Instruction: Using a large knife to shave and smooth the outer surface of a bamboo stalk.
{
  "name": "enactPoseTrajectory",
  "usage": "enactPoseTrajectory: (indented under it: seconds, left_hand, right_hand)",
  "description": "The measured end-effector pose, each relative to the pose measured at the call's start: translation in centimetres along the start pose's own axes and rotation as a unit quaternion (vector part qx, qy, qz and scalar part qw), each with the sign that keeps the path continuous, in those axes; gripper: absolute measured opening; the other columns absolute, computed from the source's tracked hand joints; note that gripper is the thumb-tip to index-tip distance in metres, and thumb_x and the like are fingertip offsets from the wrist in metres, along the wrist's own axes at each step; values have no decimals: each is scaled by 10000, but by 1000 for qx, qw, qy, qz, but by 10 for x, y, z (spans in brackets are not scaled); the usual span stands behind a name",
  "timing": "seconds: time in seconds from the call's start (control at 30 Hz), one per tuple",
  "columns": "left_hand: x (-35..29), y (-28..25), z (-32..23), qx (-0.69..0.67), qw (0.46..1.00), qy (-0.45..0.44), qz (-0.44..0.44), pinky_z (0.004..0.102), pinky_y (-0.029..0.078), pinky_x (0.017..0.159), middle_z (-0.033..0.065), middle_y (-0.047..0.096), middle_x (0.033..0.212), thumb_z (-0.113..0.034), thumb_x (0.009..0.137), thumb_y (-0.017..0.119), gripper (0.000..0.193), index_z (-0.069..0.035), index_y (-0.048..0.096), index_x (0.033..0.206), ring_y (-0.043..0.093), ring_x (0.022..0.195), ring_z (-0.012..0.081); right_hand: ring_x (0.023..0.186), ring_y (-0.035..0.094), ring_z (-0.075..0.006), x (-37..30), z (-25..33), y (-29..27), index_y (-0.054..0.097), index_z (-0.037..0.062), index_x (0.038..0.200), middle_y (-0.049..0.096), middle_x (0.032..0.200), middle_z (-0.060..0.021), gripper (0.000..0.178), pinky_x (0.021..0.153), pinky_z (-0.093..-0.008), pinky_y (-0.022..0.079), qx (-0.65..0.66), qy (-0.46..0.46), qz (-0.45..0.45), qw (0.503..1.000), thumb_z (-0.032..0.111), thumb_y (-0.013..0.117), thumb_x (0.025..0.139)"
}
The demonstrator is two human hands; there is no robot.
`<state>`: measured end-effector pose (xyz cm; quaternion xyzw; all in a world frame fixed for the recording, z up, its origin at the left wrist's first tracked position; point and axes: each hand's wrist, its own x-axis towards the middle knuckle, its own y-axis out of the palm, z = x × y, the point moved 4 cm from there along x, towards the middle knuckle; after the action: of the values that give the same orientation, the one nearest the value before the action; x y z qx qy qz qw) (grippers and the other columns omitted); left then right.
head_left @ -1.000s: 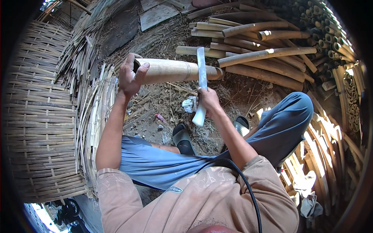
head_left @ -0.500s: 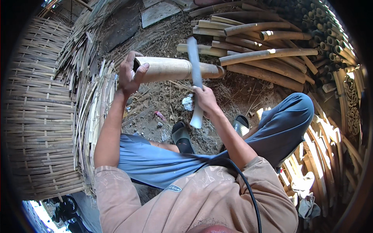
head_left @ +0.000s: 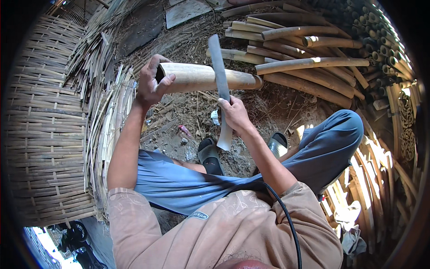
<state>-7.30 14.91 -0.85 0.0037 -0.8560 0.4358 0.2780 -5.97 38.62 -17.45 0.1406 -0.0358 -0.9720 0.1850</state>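
A thick, pale bamboo tube (head_left: 190, 77) lies roughly level in front of me, its hollow end at the left. My left hand (head_left: 154, 81) grips that end, fingers over the far rim and thumb on the near side. In my right hand (head_left: 234, 114) is a long machete (head_left: 218, 60) with a grey blade and a pale lower end sticking out below the fist. The blade crosses over the tube right of its middle and points away from me. Whether blade and bamboo touch, I cannot tell.
Split bamboo lengths (head_left: 309, 65) are heaped at the far right, beside stacked bamboo poles (head_left: 389, 58). On the left stands a woven bamboo panel (head_left: 49, 130) with loose thin strips (head_left: 107, 130) along it. My sandalled feet (head_left: 209, 154) rest on the littered ground. A black cable (head_left: 286, 215) crosses my shirt.
The machete has shifted slightly left along the tube, and its tip now leans further left. My right hand moved a little left with it. My left hand keeps its grip on the bamboo.
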Motion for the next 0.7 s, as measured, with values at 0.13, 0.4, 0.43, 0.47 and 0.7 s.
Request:
enactPoseTrajectory:
  seconds: [0.13,0.4,0.43,0.47,0.7]
  left_hand:
    - [0,1,2,-23,999,32,6,387,503,778,166,634,902,-324,819,693,423,-2,579,1070,639,843,267]
    - [-3,-2,7,-15,1000,13,6,383,503,788,163,632,918,-349,809,688,444,-6,575,1067,637,862,274]
    - [-7,-1,9,-12,1000,16,4,385,503,787,163,631,918,-356,808,687,448,-9,575,1069,636,859,280]
    - [-4,-2,12,-9,1000,25,0,388,503,787,164,630,917,-363,807,685,453,-11,576,1071,635,857,285]
    - [-4,2,7,-22,999,34,9,400,504,786,168,629,921,-354,797,691,451,-16,578,1073,637,849,291]
  right_hand:
    - [580,516,-90,25,-32,-20,621,42,955,558,742,20,223,521,-296,460,56,2,4,998,246,594,1040]
    - [670,559,-97,12,-17,-14,634,10,1013,563,736,-3,253,572,-346,488,-79,3,-40,996,258,586,1017]
    - [645,549,-98,13,-22,-16,630,14,1011,551,725,-2,248,558,-338,482,-48,4,-29,998,258,586,1016]
    - [620,539,-99,20,-25,-18,626,18,1009,539,715,-1,244,544,-330,476,-16,-1,-20,1000,258,587,1016]
    - [572,552,-131,18,-35,-13,604,16,954,554,713,-14,238,518,-331,487,154,108,-41,981,242,565,1016]
